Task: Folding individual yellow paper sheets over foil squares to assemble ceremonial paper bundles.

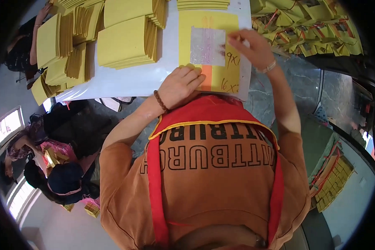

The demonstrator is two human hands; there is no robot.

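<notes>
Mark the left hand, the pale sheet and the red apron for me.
Left hand point(178, 84): head view, back of the hand.
Pale sheet point(207, 46): head view, middle of its surface.
Red apron point(214, 111): head view, its front panel.

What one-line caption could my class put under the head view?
Left hand on a yellow sheet, right hand beside its pale rectangle, yellow stacks nearby.

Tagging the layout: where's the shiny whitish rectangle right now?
Head view, upper part, just right of centre: the shiny whitish rectangle lies on the yellow sheet, left hand below it, right hand by its right edge.
</notes>
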